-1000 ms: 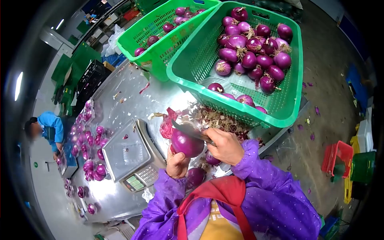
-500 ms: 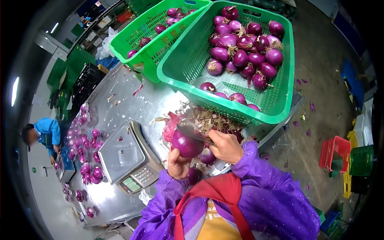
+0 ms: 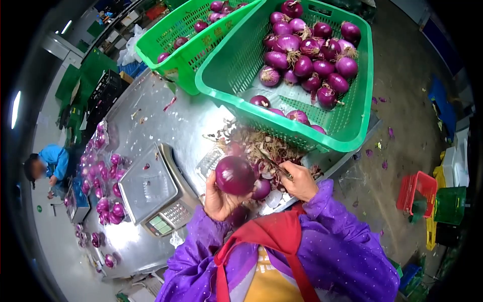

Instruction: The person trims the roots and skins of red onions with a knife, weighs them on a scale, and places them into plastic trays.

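Note:
My left hand (image 3: 217, 200) is closed around a red onion (image 3: 235, 175), its smooth, glossy purple side facing up. My right hand (image 3: 300, 182) grips a knife (image 3: 274, 165), whose blade points up and left over a heap of dry onion skins and roots (image 3: 284, 147). Blade and onion are apart. Something pinkish and blurred shows just above the onion. Another onion (image 3: 261, 190) lies between the hands, and one more (image 3: 237, 217) sits near my left wrist, partly hidden.
Ahead stands a green basket (image 3: 282, 132) of red onions, with a second green basket (image 3: 188, 75) behind it. A digital scale (image 3: 171, 214) is at left on the metal table (image 3: 151, 108). Bagged onions (image 3: 103, 176) lie beyond it, near a person in blue (image 3: 53, 161).
The knife has come away from the onion, with my right hand shifting right and slightly down. The loose reddish skin at the onion's upper left has come off it.

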Demonstrator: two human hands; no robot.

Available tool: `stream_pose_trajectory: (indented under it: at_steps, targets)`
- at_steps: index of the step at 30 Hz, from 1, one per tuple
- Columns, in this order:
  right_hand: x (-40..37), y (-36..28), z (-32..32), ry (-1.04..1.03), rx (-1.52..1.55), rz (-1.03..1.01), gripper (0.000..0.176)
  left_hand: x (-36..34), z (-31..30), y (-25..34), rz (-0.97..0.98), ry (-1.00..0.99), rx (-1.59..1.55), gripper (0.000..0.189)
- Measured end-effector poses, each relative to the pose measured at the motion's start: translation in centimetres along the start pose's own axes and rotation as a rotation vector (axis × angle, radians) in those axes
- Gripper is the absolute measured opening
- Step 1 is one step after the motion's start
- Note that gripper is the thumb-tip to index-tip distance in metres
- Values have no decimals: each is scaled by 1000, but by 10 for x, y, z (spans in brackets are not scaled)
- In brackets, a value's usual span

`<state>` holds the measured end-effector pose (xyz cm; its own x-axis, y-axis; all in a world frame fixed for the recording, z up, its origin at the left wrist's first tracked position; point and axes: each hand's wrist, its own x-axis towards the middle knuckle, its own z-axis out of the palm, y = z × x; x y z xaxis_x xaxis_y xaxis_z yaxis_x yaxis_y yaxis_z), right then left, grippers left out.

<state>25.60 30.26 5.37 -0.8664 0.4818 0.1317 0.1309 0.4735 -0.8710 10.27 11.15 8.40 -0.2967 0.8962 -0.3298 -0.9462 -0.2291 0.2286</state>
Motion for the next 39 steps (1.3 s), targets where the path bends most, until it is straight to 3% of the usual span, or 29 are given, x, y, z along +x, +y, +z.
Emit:
stream_pose_trajectory:
  at_steps: [4, 5, 9, 12, 13, 15, 17, 18, 20, 22, 24, 27, 33, 39]
  targets:
    - [17, -28, 3, -28, 340, 6, 34, 2, -2, -1, 82, 231, 479, 71]
    - [18, -37, 8, -96, 537, 106, 49, 6, -1, -6, 177, 229, 583, 74]
    - [24, -33, 39, -38, 448, -30, 58, -1, 24, -5, 335, 276, 1226, 100]
    - [22, -47, 30, -188, 947, 466, 55, -23, 30, 1, 467, 216, 1494, 110]
    - [22, -37, 42, -181, 1215, 503, 49, -27, 22, -2, 492, 227, 1334, 108]
    - [17, -40, 53, -258, 1395, 608, 48, -25, -4, -14, 532, 241, 1015, 106]
    - [11, -44, 65, -344, 1531, 665, 41, -18, -10, -29, 565, 95, 688, 91]
    - [15, -46, 62, -284, 1240, 604, 38, -14, -7, -29, 594, 38, 562, 85]
    - [22, -47, 46, -170, 668, 462, 32, -10, -14, -27, 568, 148, 440, 75]
    - [28, -43, 35, 106, 42, -99, 20, -9, -16, -24, 547, 202, 459, 65]
    - [24, -49, 23, 11, -43, -283, 22, -9, -12, -22, 495, 242, 508, 62]
    - [19, -65, 19, -185, -260, -178, 16, -6, -1, -22, 506, 309, 680, 64]
    - [22, -52, 23, -240, -349, -160, 18, -11, 10, -21, 515, 351, 923, 71]
    - [24, -50, 26, -253, -349, -116, 20, -6, 10, -21, 509, 363, 960, 69]
